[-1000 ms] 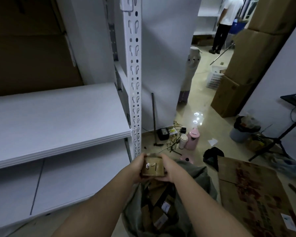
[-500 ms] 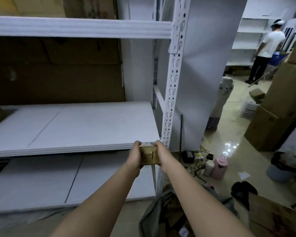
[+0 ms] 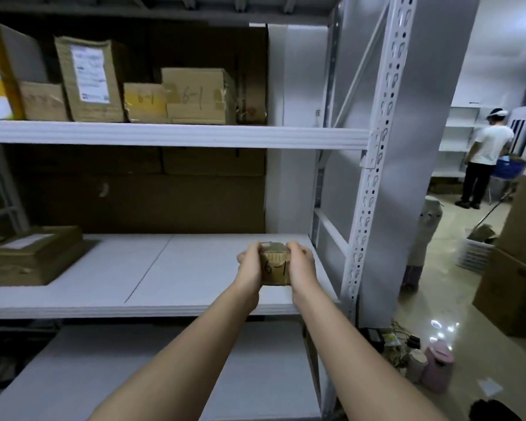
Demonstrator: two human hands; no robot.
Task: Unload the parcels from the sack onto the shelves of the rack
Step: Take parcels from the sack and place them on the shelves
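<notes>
My left hand [image 3: 249,265] and right hand [image 3: 301,265] gripping a parcel [image 3: 275,268], "6-1" face toward me, above middle shelf [image 3: 170,308] front edge, upright [image 3: 368,208] just right, bare board left.

Small parcel [image 3: 274,266] between left hand [image 3: 250,266] and right hand [image 3: 301,266], above middle shelf [image 3: 170,268]; boxes [image 3: 195,95] on upper shelf.

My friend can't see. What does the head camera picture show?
Both hands, left hand and right hand, hold a small parcel marked 6-1 over the rack's middle shelf. More boxes sit on the shelf above.
</notes>
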